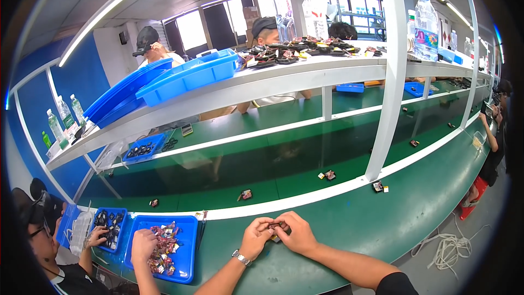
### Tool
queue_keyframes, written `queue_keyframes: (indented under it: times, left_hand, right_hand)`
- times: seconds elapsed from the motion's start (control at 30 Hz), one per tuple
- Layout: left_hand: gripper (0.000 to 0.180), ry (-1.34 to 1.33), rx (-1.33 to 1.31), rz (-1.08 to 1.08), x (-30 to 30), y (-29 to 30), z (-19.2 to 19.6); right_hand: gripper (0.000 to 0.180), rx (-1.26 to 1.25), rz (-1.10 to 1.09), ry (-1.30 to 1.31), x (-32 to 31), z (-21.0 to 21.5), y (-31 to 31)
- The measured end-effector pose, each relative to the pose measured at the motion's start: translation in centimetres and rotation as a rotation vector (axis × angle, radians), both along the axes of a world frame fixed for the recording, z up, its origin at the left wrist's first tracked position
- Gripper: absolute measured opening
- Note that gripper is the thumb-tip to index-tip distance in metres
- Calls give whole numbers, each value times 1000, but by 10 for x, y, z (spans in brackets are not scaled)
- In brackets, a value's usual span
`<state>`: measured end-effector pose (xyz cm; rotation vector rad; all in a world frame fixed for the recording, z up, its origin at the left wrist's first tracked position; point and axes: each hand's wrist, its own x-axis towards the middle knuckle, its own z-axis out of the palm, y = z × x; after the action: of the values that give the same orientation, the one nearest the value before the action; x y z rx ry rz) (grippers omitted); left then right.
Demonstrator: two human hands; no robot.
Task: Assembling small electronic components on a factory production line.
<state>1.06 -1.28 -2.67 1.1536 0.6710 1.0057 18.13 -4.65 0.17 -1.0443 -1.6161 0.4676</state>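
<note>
My left hand [256, 238], with a metal watch at its wrist, and my right hand [295, 233] meet above the green bench. Between their fingertips they pinch a small dark part [277, 226]; a bit of yellow shows below it. Fingers cover most of the part, so its exact kind is unclear. Left of my hands lies a blue tray [192, 240] heaped with small reddish-brown pieces bearing white and yellow labels. Another person's hand [143, 245] reaches over its left side.
A white frame post [383, 131] rises beyond my hands. Small labelled parts [329, 175] sit spaced along the green conveyor [284, 188]. A co-worker at left handles black parts in a second blue tray [123, 212]. The shelf above carries dark parts [295, 49], blue bins [188, 79] and bottles.
</note>
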Motion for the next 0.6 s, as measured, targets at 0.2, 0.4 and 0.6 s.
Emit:
queue_keyframes:
  times: [0.2, 0.4, 0.6]
  left_hand:
    - [32, -20, 32, 92, 2, 1, 4]
    - [28, -14, 54, 135, 0, 2, 3]
    - [21, 7, 52, 85, -8, 6, -5]
  right_hand:
    - [17, -148, -50, 144, 5, -8, 25]
    - [22, -320, -378, 195, 35, -23, 135]
    - [32, -3, -499, -263, 58, -38, 159]
